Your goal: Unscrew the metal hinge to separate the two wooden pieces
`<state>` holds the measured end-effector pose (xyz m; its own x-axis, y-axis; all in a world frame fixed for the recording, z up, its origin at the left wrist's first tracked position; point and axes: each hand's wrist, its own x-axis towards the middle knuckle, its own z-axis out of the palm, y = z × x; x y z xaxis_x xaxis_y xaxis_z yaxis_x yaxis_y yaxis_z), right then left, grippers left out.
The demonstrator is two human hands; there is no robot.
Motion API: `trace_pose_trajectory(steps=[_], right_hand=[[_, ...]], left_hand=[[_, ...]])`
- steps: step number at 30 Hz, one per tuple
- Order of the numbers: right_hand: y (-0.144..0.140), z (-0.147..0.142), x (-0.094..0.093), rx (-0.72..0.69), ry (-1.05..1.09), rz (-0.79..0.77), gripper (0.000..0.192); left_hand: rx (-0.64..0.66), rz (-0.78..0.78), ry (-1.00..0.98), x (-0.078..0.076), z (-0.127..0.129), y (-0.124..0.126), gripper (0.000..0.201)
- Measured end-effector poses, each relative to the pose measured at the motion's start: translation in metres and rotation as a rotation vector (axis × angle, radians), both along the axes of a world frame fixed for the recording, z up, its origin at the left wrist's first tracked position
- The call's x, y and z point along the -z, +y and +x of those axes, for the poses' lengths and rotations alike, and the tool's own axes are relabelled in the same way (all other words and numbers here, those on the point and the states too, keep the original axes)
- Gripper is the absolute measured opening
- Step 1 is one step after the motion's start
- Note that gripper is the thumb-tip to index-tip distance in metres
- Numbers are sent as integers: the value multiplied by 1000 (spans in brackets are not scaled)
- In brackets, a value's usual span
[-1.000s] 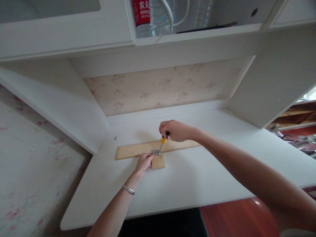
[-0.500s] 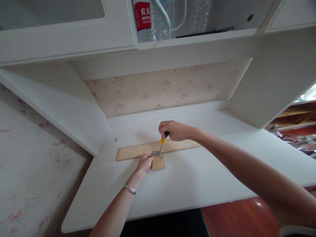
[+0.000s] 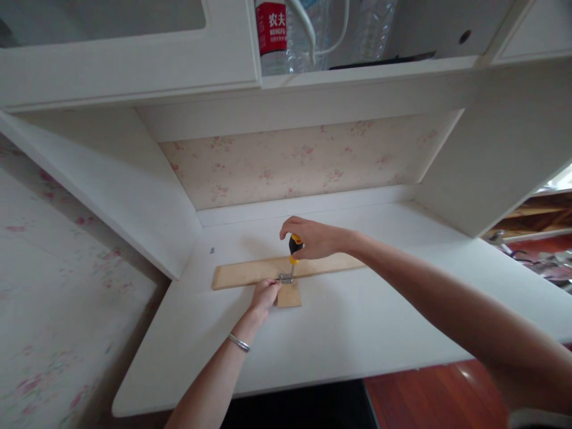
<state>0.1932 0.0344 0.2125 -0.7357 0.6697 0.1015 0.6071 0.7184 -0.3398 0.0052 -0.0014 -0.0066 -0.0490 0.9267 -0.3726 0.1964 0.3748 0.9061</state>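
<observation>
Beginning at left, on the white desk, a long wooden board lying flat, and before its front edge the left hand, with fingertips close to the metal hinge; from this view, impossible to tell whether pinching it or only pressing at the small wooden block. Next, the hinge itself, lying at the meeting place of block and board. At its right end, the screwdriver, nearly upright, tip down. Around its handle, the right hand, fingers spread loosely. By judgement, occupied with screwdriver turning at this hinge end. For the next move, necessary to close fingers on the handle, keep the shaft straight, and hold the hinge without sliding.
</observation>
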Motion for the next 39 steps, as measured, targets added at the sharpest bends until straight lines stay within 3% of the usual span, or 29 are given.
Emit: trace_pose_trajectory(steps=[4, 6, 9, 14, 17, 19, 22, 24, 27, 30, 32, 35, 37, 39], right_hand=[[3, -3, 3, 256, -123, 2, 39], [5, -3, 3, 233, -129, -17, 32], [5, -3, 1, 140, -137, -61, 38], [4, -4, 2, 272, -226, 17, 35], [2, -1, -1, 115, -171, 42, 21], [0, 4, -7, 50, -115, 38, 21], [-2, 16, -18, 50, -8, 55, 23], [-4, 28, -18, 136, 90, 63, 19], [-11, 48, 3, 411, 315, -70, 19], [-25, 64, 42, 619, 772, -434, 27], [-39, 71, 71, 686, 1233, -658, 25], [-67, 75, 108, 755, 1687, -892, 22], [-85, 74, 128, 787, 1866, -1010, 25], [-101, 71, 143, 747, 1912, -1148, 31]], left_hand=[[1, 23, 3, 6, -2, 1, 13], [4, 30, 6, 6, -2, 1, 13], [15, 31, 12, 5, -2, 1, 14], [30, 38, 34, 5, -2, 1, 14], [51, 42, 62, 2, -2, 0, 14], [69, 46, 88, -1, -1, -1, 15], [96, 52, 144, -7, -1, -2, 18], [108, 68, 184, -11, -1, -3, 20], [164, 186, 402, -16, -4, -6, 24], [230, 329, 745, -22, -5, -11, 26], [261, 392, 892, -27, -6, -15, 27], [364, 510, 991, -38, -5, -18, 28], [482, 606, 997, -48, -4, -16, 29], [643, 684, 989, -57, -3, -11, 33]])
